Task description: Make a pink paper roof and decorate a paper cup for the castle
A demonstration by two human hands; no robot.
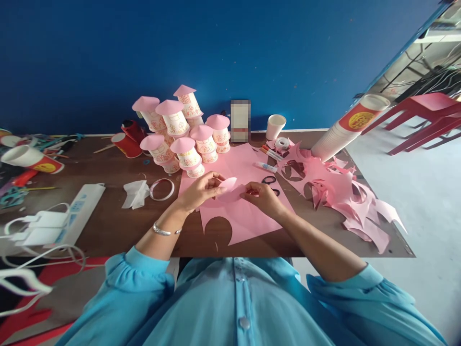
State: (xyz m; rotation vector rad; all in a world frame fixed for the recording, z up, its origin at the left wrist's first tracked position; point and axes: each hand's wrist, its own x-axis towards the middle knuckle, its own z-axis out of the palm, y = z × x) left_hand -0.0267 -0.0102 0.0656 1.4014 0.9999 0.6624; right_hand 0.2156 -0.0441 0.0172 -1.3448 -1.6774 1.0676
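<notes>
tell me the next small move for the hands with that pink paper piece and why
Probably curl the pink paper piece tighter until its edges overlap. Both the left hand and right hand pinch it above the pink sheet, it looks only partly rounded, and the finished cups behind wear closed pink cones.

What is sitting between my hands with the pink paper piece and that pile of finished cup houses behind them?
Nothing visible. Both the left hand and right hand hold the pink paper piece. Between it and the cup houses lies only the flat pink sheet. The scissors and glue stick lie off to the right.
</notes>
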